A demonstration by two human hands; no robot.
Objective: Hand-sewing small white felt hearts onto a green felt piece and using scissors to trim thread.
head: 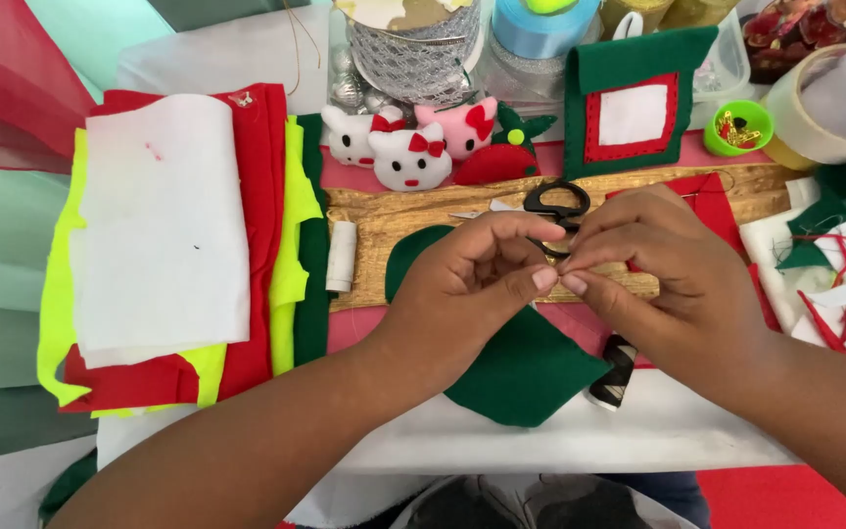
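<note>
We saw the left hand [467,279] and the right hand [663,269] brought together above the middle of the surface [580,436], fingertips touching. Each grip was pressed together, thumb against forefinger, as if pinching something very fine between them; whatever it was proved too small for us to make out. Directly beneath the hands lay a piece of green felt [526,372], rounded at its lower end, resting partly on the white surface and partly on a strip of gold fabric [403,211]. Just beside the felt, under the right wrist, we noticed a spool of black thread [616,377] lying on its side. A pair of black-handled scissors [552,203] rested on the gold strip just beyond the fingertips, and a spool of white thread [342,257] lay at the strip's left end.

To the left we saw a stack of felt sheets [164,230], white on top, with red, neon yellow and green beneath. Farther back stood three small stuffed cat heads [408,147], two white and one pink, each with a red bow. Near them leaned a green felt pouch [632,98] with a red-bordered white square. A small green tub [739,127] sat to its right, and felt scraps [839,264] lay at the right edge.
</note>
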